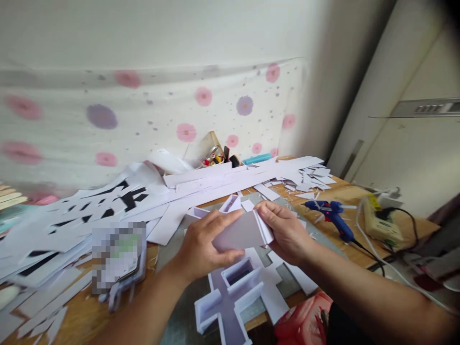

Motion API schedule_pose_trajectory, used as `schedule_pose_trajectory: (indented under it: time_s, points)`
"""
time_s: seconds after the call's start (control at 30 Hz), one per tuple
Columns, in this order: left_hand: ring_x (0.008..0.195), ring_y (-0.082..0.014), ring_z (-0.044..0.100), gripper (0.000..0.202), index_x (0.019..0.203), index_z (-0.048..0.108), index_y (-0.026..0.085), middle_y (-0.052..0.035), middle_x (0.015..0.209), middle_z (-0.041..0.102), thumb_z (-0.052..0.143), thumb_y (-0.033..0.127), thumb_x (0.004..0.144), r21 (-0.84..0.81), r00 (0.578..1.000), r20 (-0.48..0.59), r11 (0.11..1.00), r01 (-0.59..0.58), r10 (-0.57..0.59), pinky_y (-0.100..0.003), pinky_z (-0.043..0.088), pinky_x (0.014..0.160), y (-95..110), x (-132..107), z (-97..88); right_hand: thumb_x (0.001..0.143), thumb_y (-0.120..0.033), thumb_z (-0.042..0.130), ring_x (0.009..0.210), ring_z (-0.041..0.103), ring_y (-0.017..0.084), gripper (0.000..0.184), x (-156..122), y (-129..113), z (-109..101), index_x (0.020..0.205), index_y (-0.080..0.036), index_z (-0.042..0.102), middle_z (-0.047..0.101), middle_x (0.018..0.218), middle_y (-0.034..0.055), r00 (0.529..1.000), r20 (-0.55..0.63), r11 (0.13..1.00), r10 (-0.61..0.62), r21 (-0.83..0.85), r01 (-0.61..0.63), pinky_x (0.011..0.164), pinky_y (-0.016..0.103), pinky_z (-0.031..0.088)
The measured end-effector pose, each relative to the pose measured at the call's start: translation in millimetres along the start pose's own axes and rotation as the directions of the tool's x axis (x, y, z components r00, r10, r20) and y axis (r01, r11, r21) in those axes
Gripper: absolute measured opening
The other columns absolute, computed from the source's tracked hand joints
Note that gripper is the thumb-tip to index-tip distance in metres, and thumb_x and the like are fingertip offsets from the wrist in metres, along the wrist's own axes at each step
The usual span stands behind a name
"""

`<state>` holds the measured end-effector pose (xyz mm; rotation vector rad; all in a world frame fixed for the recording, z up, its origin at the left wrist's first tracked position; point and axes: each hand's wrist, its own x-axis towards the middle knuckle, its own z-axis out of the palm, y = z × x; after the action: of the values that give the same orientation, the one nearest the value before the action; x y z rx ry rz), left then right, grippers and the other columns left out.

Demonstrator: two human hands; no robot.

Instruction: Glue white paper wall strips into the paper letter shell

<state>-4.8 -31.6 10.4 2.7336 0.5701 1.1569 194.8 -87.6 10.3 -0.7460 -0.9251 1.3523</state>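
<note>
Between my hands, above the work mat, is a pale foam-board strip (239, 233) with a layered or folded right end. My left hand (203, 239) is closed round its left part, thumb below and fingers above. At the right end, my right hand (282, 227) pinches it between thumb and fingers. Below stands a white walled shape (230, 292), built like a hollow character with raised edges. Smaller walled pieces (230, 203) lie just behind my hands. Flat white cut-outs (275, 292) lie under and beside the walled shape.
A blue hot glue gun (332, 215) lies at the right, near a power strip (381, 223) and cables. Cut sheets (89, 211) and a blurred phone (120, 258) are at the left. Long white strips (223, 179) and scraps (311, 177) lie behind. A red bag (305, 321) sits in front.
</note>
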Motion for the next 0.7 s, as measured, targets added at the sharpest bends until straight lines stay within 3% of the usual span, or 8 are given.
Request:
schedule_pose_trajectory:
  time_s: [0.13,0.23,0.37,0.43,0.57,0.7]
  points:
    - [0.086,-0.0184,0.068,0.063,0.139,0.055,0.030,-0.0019,0.100,0.070,0.075,0.039,0.079,0.047,0.999,-0.008,0.998,0.040,-0.040,-0.028,0.056,0.075,2.4,-0.8,2.5,0.067,-0.065,0.085,0.049,0.047,0.009,0.057,4.6,6.1,4.7,0.074,-0.017,0.055,0.054,0.060,-0.0016,0.989,-0.086,0.992,-0.120,-0.034,0.118,0.047,0.019,0.039]
    - [0.100,-0.0217,0.069,0.062,0.141,0.054,0.031,-0.0039,0.114,0.070,0.072,0.042,0.082,0.063,0.989,-0.054,0.987,0.145,-0.141,-0.030,0.056,0.085,-5.5,-1.8,1.2,0.070,-0.070,0.079,0.046,0.042,0.008,0.059,10.2,-3.1,1.2,0.073,-0.019,0.051,0.048,0.056,-0.0048,0.957,-0.149,0.968,-0.248,-0.083,0.238,0.045,0.019,0.035]
    - [0.116,-0.0301,0.065,0.063,0.139,0.057,0.028,-0.0069,0.128,0.068,0.068,0.050,0.080,0.208,0.886,-0.224,0.868,0.450,-0.406,-0.040,0.053,0.097,-36.5,0.1,-7.2,0.067,-0.074,0.077,0.047,0.041,0.008,0.061,21.1,-26.8,-22.0,0.075,-0.020,0.049,0.045,0.057,-0.0065,0.908,-0.190,0.919,-0.373,-0.213,0.333,0.045,0.020,0.037]
    - [0.121,-0.0322,0.062,0.065,0.139,0.058,0.028,-0.0075,0.131,0.067,0.068,0.049,0.079,0.295,0.850,-0.137,0.798,0.526,-0.509,-0.043,0.051,0.100,-52.4,1.6,-10.8,0.068,-0.074,0.077,0.045,0.040,0.008,0.061,24.2,-32.0,-36.8,0.075,-0.019,0.051,0.046,0.055,-0.0058,0.913,-0.183,0.905,-0.365,-0.298,0.303,0.041,0.019,0.034]
    - [0.128,-0.0330,0.057,0.065,0.142,0.055,0.023,-0.0101,0.138,0.063,0.062,0.046,0.081,0.427,0.809,0.040,0.742,0.517,-0.587,-0.045,0.048,0.105,-69.6,2.2,-10.8,0.078,-0.063,0.072,0.037,0.035,0.007,0.049,22.9,-23.9,-57.9,0.081,-0.017,0.056,0.044,0.051,-0.0071,0.959,-0.151,0.886,-0.241,-0.437,0.154,0.034,0.019,0.022]
    - [0.125,-0.0371,0.057,0.064,0.139,0.059,0.021,-0.0131,0.134,0.064,0.063,0.047,0.080,0.521,0.779,0.097,0.698,0.491,-0.620,-0.052,0.046,0.104,-72.0,2.2,-9.1,0.083,-0.038,0.070,0.043,0.044,0.008,0.032,19.9,-15.4,-66.4,0.104,-0.014,0.062,0.053,0.063,-0.0053,0.985,-0.125,0.856,-0.118,-0.516,0.037,0.038,0.019,0.029]
